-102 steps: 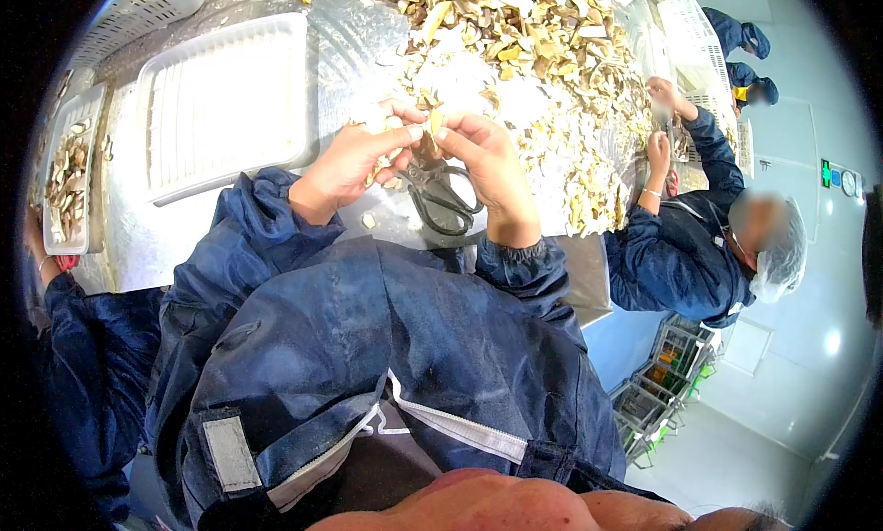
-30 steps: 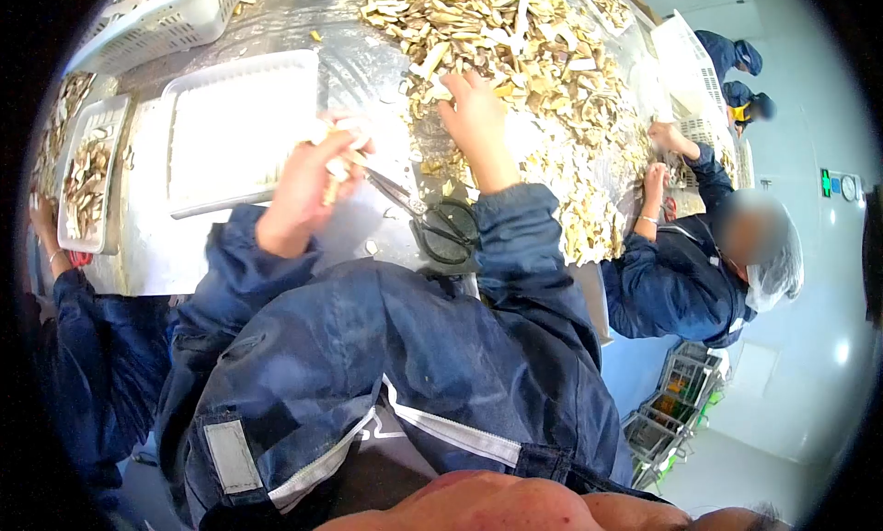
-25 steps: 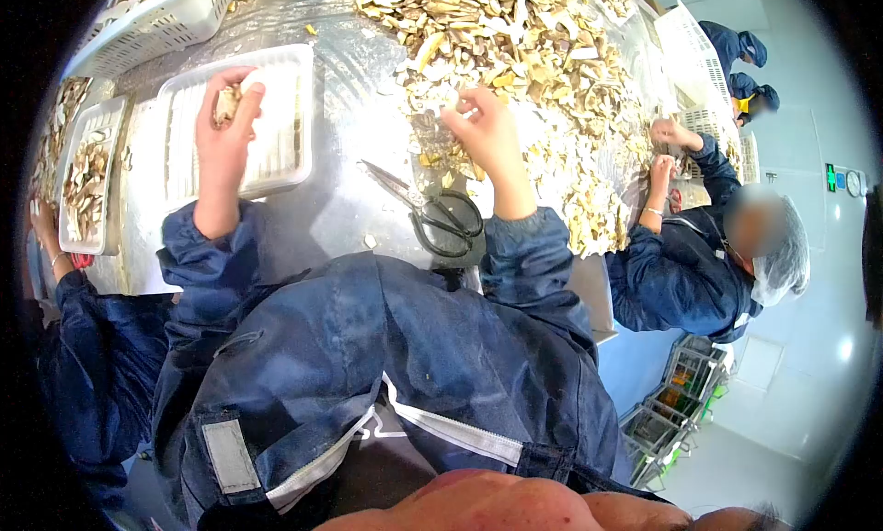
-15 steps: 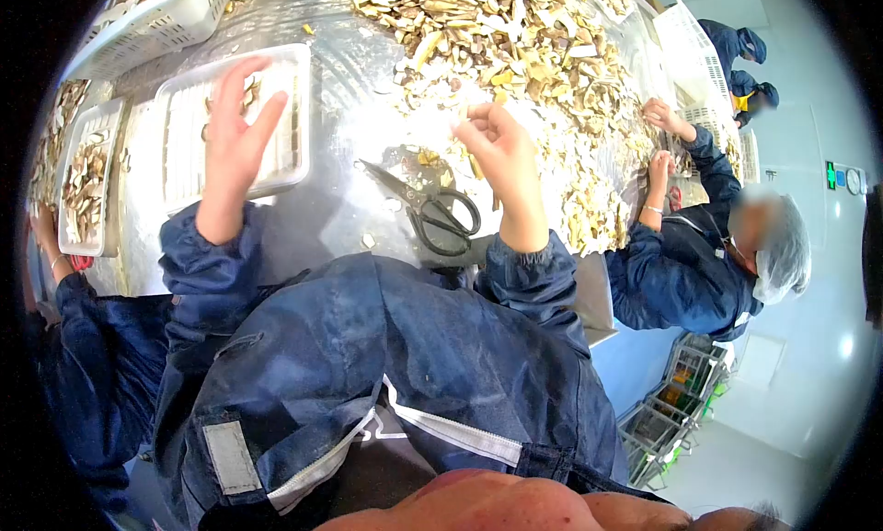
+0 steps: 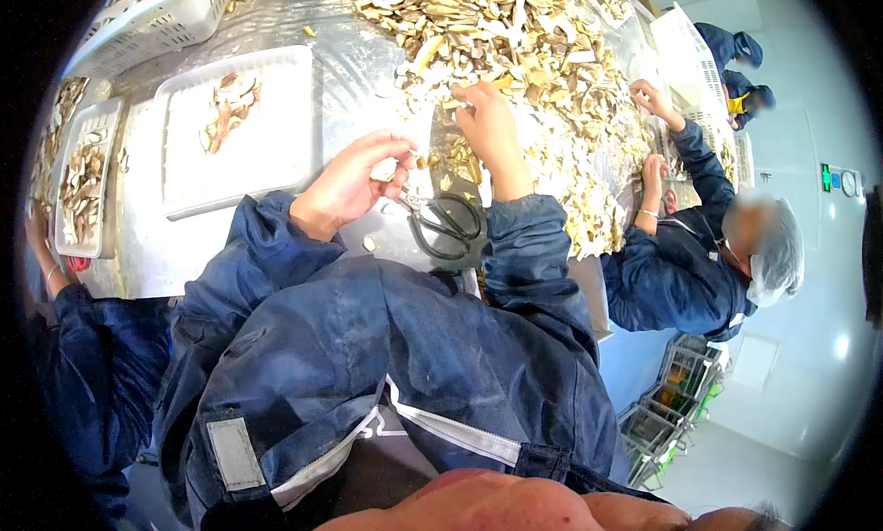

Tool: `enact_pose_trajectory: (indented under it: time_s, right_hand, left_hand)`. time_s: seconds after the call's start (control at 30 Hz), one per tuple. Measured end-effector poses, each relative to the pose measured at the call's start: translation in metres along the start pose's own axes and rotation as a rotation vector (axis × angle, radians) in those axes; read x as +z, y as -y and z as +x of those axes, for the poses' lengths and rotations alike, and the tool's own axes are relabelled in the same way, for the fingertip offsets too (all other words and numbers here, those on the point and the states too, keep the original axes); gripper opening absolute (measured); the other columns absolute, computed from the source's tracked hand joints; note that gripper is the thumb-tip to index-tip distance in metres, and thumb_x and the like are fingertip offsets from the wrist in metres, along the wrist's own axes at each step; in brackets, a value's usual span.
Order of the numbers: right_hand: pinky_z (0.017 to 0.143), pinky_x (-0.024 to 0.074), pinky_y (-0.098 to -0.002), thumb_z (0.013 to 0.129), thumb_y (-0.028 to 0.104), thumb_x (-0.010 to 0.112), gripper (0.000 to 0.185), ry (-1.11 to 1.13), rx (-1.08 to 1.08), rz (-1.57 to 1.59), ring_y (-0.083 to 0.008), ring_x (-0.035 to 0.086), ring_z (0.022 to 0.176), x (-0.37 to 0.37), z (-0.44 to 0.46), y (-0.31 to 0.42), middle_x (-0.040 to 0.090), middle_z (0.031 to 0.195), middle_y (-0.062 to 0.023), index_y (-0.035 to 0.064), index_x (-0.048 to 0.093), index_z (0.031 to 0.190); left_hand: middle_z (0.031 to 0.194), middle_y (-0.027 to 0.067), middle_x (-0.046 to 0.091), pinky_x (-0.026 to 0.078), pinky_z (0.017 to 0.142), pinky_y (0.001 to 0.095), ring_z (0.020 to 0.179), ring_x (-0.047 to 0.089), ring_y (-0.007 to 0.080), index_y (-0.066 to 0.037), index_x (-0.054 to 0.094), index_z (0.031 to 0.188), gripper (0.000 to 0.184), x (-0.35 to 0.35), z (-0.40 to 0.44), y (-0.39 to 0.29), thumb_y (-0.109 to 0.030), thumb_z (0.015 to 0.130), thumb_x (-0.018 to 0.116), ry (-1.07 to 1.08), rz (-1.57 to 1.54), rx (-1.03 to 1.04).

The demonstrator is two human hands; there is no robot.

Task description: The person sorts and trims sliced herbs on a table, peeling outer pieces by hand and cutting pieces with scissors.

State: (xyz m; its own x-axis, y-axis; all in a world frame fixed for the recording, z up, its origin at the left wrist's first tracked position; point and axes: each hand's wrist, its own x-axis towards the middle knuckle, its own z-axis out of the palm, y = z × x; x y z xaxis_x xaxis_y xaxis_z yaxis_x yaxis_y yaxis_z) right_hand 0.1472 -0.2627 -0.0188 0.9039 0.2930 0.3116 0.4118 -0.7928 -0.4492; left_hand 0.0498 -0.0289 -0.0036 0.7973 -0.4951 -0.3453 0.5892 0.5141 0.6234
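My left hand (image 5: 359, 181) is over the table beside the scissors, fingers curled and closed; a small yellowish bit shows between them, too unclear to name. Beneath that hand the scissors' blades are partly hidden, while their black handles (image 5: 446, 225) show. My right hand (image 5: 489, 135) reaches to the near edge of the heap of dried mushroom slices (image 5: 543, 62). Its thumb and forefinger are apart, with no slice clearly between them. To the left of my hands, a white tray (image 5: 189, 177) has a small cluster of mushroom slices (image 5: 230, 108) in it.
A smaller white tray of slices (image 5: 85, 195) is at the far left, below a white perforated basket (image 5: 152, 34). Another person's hand (image 5: 41, 246) is beside that tray. On the right, a co-worker in a hair cover (image 5: 681, 246) works at the heap. Metal racks (image 5: 671, 393) stand behind.
My left hand has moved from above the white tray rightward to the scissors, its fingers closing. My right hand has shifted slightly up and left, toward the heap, its thumb and forefinger parting.
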Motion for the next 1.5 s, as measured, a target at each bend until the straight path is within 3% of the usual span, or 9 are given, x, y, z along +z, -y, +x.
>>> enact_pose_trajectory:
  time_s: [0.2, 0.4, 0.47, 0.63, 0.73, 0.97, 1.07, 1.2, 1.5]
  right_hand:
    - [0.071, 0.0513, -0.0298, 0.083, 0.016, 0.072, 0.021, 0.229, 0.353, 0.100, -0.0182, 0.064, 0.075, -0.029, -0.015, 0.041, 0.069, 0.089, -0.0107, 0.0014, 0.068, 0.098]
    - [0.068, 0.0519, -0.0304, 0.088, 0.019, 0.073, 0.022, 0.380, 0.416, 0.843, -0.0131, 0.066, 0.079, -0.048, -0.014, 0.088, 0.071, 0.082, -0.0057, -0.0020, 0.069, 0.095]
    - [0.061, 0.0478, -0.0285, 0.089, 0.021, 0.072, 0.025, 0.058, 0.111, 0.310, -0.0137, 0.061, 0.066, -0.018, 0.004, 0.042, 0.071, 0.081, -0.0074, 0.0004, 0.072, 0.102]
    - [0.063, 0.0503, -0.0362, 0.084, 0.024, 0.073, 0.025, 0.013, 0.139, -0.216, -0.0265, 0.066, 0.066, 0.008, 0.029, 0.008, 0.069, 0.073, -0.0127, 0.0020, 0.073, 0.095]
    - [0.064, 0.0509, -0.0394, 0.081, 0.026, 0.074, 0.025, 0.076, 0.258, -0.081, -0.0287, 0.067, 0.068, 0.006, 0.024, 0.009, 0.070, 0.075, -0.0143, 0.0025, 0.071, 0.089]
    - [0.060, 0.0456, -0.0238, 0.087, 0.020, 0.073, 0.020, 0.283, 0.468, 0.896, -0.0073, 0.058, 0.067, -0.029, 0.005, 0.075, 0.066, 0.071, 0.0016, 0.0008, 0.069, 0.087]
    - [0.061, 0.0466, -0.0249, 0.088, 0.022, 0.072, 0.021, 0.250, 0.308, 0.468, -0.0095, 0.059, 0.065, -0.020, 0.017, 0.077, 0.066, 0.072, -0.0025, 0.0023, 0.071, 0.096]
    - [0.068, 0.0510, -0.0381, 0.084, 0.029, 0.072, 0.026, -0.039, 0.117, -0.181, -0.0274, 0.065, 0.074, 0.013, 0.042, 0.046, 0.067, 0.085, -0.0116, 0.0073, 0.074, 0.099]
    - [0.064, 0.0462, -0.0385, 0.087, 0.025, 0.069, 0.026, 0.043, 0.069, 0.068, -0.0288, 0.060, 0.069, -0.006, 0.011, 0.044, 0.064, 0.078, -0.0161, -0.0009, 0.069, 0.083]
  left_hand:
    - [0.093, 0.0043, 0.061, 0.046, 0.061, 0.0250, 0.074, 0.056, 0.0117, -0.007, 0.060, 0.117, 0.025, -0.007, 0.003, 0.001, -0.024, 0.102, 0.051, -0.012, 0.007, 0.055]
    - [0.102, 0.0086, 0.063, 0.051, 0.063, 0.0280, 0.080, 0.061, 0.0152, -0.006, 0.057, 0.121, 0.031, 0.012, -0.004, -0.010, -0.030, 0.105, 0.047, -0.034, -0.127, -0.009]
    - [0.100, 0.0077, 0.063, 0.051, 0.063, 0.0279, 0.079, 0.061, 0.0146, -0.005, 0.058, 0.119, 0.029, 0.001, -0.001, -0.005, -0.028, 0.105, 0.047, 0.027, -0.114, 0.015]
    - [0.090, 0.0044, 0.063, 0.049, 0.059, 0.0262, 0.072, 0.060, 0.0128, -0.005, 0.060, 0.115, 0.024, -0.018, 0.004, 0.002, -0.023, 0.104, 0.049, 0.040, -0.095, 0.048]
    - [0.094, 0.0043, 0.064, 0.049, 0.060, 0.0256, 0.076, 0.061, 0.0129, -0.005, 0.060, 0.115, 0.024, -0.016, 0.002, 0.001, -0.023, 0.104, 0.049, 0.003, -0.108, 0.052]
    - [0.106, 0.0050, 0.062, 0.053, 0.069, 0.0278, 0.087, 0.061, 0.0149, -0.006, 0.057, 0.124, 0.035, -0.003, -0.003, -0.008, -0.031, 0.107, 0.040, -0.007, -0.203, 0.024]
    - [0.105, 0.0047, 0.062, 0.053, 0.067, 0.0266, 0.083, 0.060, 0.0136, -0.006, 0.057, 0.123, 0.032, 0.000, -0.006, -0.008, -0.029, 0.107, 0.041, -0.009, -0.227, 0.029]
    - [0.096, 0.0030, 0.060, 0.047, 0.059, 0.0228, 0.075, 0.056, 0.0101, -0.006, 0.059, 0.116, 0.024, -0.011, -0.001, -0.001, -0.023, 0.105, 0.046, 0.032, -0.186, 0.038]
    - [0.094, 0.0033, 0.060, 0.047, 0.062, 0.0248, 0.078, 0.056, 0.0123, -0.005, 0.061, 0.113, 0.020, -0.020, 0.002, 0.004, -0.018, 0.101, 0.052, 0.039, -0.216, 0.069]
